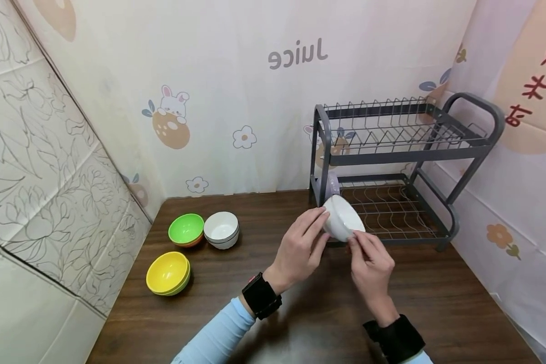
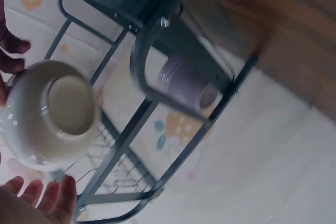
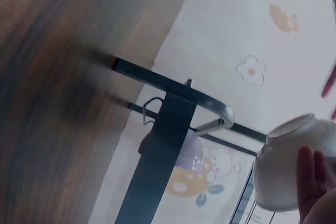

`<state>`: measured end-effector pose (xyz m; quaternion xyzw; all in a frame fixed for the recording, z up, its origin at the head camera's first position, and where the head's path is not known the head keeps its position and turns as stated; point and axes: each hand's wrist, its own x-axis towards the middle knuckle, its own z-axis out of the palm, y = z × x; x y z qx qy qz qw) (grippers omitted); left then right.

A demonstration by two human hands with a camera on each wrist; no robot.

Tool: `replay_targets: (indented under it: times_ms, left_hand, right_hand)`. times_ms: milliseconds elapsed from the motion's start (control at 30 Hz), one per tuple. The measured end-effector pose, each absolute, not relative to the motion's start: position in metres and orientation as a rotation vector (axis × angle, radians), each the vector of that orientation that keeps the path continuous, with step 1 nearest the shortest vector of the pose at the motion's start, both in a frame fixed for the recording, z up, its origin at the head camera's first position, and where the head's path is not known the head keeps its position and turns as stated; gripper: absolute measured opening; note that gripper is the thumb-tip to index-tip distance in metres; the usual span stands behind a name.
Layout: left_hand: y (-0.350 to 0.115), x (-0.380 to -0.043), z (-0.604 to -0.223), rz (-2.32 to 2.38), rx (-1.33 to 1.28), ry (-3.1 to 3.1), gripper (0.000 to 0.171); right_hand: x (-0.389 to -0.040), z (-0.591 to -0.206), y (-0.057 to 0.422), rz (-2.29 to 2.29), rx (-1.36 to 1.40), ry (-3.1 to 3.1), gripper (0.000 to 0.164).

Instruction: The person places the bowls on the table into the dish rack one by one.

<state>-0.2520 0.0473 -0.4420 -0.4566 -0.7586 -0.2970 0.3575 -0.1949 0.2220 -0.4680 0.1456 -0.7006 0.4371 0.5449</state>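
A white bowl [image 1: 344, 218] is held up in both hands in front of the dish rack, tilted on its side with its base toward the left. My left hand [image 1: 300, 246] has its fingertips and thumb at the bowl's left side. With thumb and fingers, my right hand [image 1: 373, 260] pinches the lower right rim. The bowl's round foot [image 2: 71, 104] faces the left wrist camera. Behind it, a lilac bowl [image 2: 184, 83] stands on edge at the left end of the rack's lower tier, partly hidden in the head view.
The grey two-tier dish rack [image 1: 409, 154] stands at the back right by the wall. On the brown table [image 1: 209, 313], at the left, are stacked white bowls [image 1: 221, 227], a green bowl [image 1: 186, 229] over an orange one, and a yellow bowl [image 1: 167, 273] over a green one.
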Motion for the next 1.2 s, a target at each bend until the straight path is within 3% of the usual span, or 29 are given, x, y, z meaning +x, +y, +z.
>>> replay_targets:
  times_ms: [233,800,1200]
  left_hand:
    - [0.054,-0.262,-0.458,-0.778,-1.123,-2.152,0.046]
    - [0.069,-0.269,-0.471,-0.370,-1.025,-2.677,0.059]
    - [0.073,-0.273,-0.477,-0.257,-1.032,-2.720,0.058]
  right_hand:
    - [-0.211,-0.452,0.247,1.221,0.150,-1.643,0.021]
    - [-0.321,-0.428,0.307,2.105,-0.430,-1.453,0.043]
    - [-0.358,-0.427,0.315,2.285,-0.710,-1.469,0.044]
